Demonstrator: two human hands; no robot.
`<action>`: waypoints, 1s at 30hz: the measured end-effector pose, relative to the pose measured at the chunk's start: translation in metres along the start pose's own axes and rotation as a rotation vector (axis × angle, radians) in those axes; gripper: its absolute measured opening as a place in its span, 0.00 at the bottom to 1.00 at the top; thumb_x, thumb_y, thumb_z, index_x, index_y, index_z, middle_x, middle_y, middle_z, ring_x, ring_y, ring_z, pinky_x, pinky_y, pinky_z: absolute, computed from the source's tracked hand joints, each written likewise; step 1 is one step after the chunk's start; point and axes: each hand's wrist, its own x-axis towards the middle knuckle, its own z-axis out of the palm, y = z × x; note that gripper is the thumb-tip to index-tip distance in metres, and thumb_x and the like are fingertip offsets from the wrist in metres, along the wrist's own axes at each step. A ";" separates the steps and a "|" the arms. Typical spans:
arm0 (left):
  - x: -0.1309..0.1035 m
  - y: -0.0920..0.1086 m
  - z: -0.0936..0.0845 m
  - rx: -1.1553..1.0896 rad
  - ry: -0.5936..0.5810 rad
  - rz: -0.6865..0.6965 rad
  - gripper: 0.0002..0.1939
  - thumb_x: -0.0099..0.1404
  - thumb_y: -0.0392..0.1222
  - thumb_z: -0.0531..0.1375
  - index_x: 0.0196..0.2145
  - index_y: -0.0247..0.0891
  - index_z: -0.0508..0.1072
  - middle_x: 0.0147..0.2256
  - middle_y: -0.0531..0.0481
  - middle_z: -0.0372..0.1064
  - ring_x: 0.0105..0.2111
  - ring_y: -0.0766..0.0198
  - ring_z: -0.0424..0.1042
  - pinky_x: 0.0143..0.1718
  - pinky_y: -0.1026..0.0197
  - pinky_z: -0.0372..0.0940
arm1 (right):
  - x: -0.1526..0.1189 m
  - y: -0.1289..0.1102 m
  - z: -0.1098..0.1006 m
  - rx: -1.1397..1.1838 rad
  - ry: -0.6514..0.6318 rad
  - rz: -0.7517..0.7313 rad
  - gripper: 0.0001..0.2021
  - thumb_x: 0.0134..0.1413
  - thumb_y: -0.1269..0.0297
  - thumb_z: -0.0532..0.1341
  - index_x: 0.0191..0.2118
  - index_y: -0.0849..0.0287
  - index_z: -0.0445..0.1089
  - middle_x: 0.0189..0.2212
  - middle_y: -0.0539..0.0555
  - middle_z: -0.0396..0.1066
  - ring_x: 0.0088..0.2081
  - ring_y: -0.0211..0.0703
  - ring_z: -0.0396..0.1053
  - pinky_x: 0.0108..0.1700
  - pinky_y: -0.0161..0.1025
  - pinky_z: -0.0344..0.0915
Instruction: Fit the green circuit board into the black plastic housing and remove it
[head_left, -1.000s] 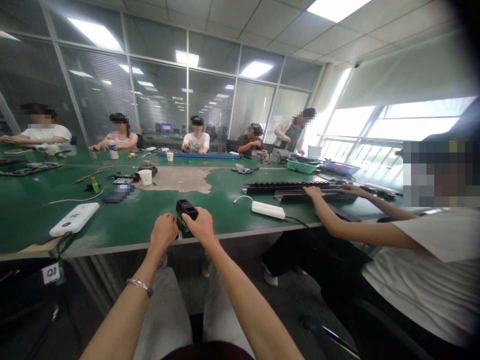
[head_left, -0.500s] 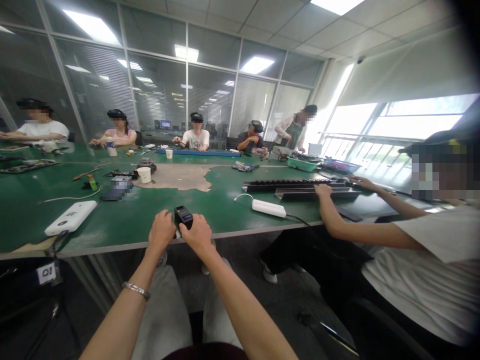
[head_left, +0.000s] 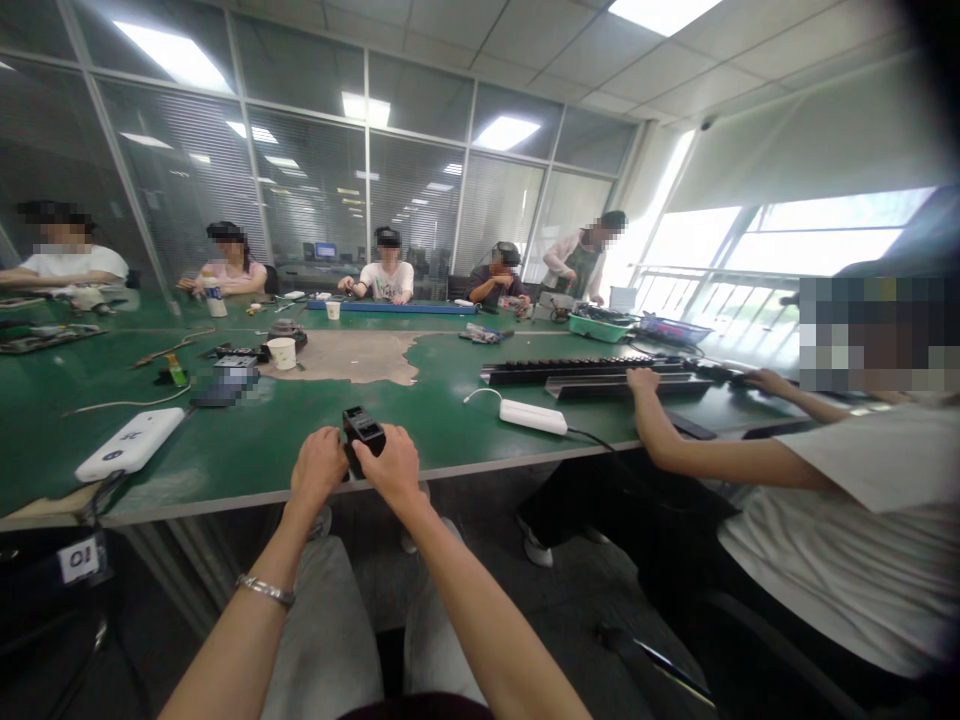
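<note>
A small black box-shaped device (head_left: 364, 427) is held just above the near edge of the green table (head_left: 442, 430). My right hand (head_left: 391, 465) is closed on its right side, the thumb lying along the near face. On the device's left side, my left hand (head_left: 321, 464) has its fingers curled in against it; the fingertips are partly hidden, and a metal bracelet circles that wrist.
White power boxes lie on the table at left (head_left: 129, 443) and right (head_left: 534, 417). A paper cup (head_left: 283, 353) stands beyond. At right, a person's hand (head_left: 643, 381) touches black metal rails (head_left: 630, 387). Several people sit across the table.
The view has shifted slightly. The black device has tilted a little between my hands, which still hold it. The person at right has moved the farther hand.
</note>
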 end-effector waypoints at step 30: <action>-0.005 0.003 -0.004 0.060 -0.025 0.009 0.15 0.67 0.44 0.50 0.44 0.44 0.74 0.50 0.45 0.66 0.47 0.56 0.65 0.49 0.56 0.59 | 0.008 0.069 -0.025 -0.041 0.057 0.125 0.21 0.48 0.51 0.61 0.44 0.61 0.68 0.39 0.59 0.68 0.41 0.48 0.67 0.43 0.39 0.61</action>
